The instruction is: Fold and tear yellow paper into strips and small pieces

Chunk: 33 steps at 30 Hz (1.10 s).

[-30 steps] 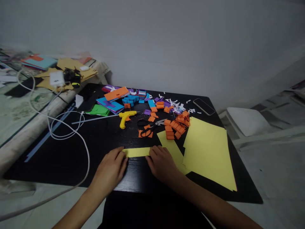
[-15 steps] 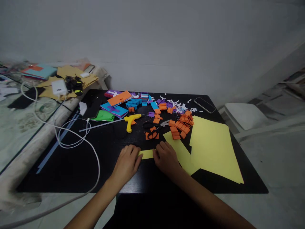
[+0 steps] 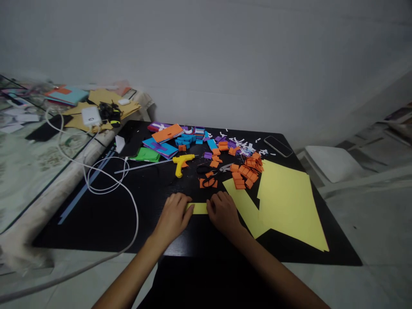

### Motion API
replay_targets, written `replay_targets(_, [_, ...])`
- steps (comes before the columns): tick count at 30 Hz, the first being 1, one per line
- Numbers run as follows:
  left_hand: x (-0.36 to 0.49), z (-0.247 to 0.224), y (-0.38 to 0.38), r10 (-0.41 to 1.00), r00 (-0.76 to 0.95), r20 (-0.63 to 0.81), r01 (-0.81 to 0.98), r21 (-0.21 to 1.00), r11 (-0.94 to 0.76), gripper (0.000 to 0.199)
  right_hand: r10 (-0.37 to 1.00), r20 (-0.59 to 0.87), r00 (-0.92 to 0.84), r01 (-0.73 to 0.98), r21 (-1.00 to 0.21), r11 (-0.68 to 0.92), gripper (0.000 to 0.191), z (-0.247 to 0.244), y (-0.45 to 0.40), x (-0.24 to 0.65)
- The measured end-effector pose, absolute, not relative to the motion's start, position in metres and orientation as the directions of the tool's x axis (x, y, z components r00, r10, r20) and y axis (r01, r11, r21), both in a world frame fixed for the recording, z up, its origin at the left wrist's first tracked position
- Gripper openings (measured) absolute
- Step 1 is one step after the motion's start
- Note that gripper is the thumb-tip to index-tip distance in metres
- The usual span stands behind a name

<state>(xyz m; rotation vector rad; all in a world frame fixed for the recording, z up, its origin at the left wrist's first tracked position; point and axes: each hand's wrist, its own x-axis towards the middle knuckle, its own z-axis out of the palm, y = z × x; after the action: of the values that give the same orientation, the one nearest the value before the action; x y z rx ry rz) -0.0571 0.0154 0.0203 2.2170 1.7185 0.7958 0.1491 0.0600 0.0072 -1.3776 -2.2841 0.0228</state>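
A small yellow paper strip (image 3: pixel 200 208) lies on the black table between my hands. My left hand (image 3: pixel 175 213) grips its left end, fingers curled over it and thumb alongside. At the right end, my right hand (image 3: pixel 224 213) holds the strip with bent fingers. Both hands rest on the tabletop. Beyond them are black-handled scissors (image 3: pixel 225 168) and a yellow glue gun (image 3: pixel 180 164). A narrower yellow sheet (image 3: pixel 242 205) lies just right of my right hand, partly under large yellow sheets (image 3: pixel 285 201).
Folded orange pieces (image 3: pixel 247 172), white scraps and blue and purple pieces cover the table's (image 3: pixel 154 236) far middle. A phone (image 3: pixel 278 146) lies at the back right. A white cable (image 3: pixel 134 206) loops over the left side, near green paper (image 3: pixel 146 155). A white chair (image 3: pixel 333 164) stands right.
The camera view has shifted slightly, moving the table's left side to the right in the picture. Both hands still hold the strip, which now looks more level.
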Motion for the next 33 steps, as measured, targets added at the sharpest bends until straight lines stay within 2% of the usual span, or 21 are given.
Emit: replay_targets(33, [-0.0611, 0.0197, 0.0204, 0.952, 0.17, 0.256, 0.783, 0.551, -0.289, 0.013, 0.854, 0.363, -0.372, 0.81, -0.322, 0.49, 0.025, 0.0037, 0.0657, 0.15])
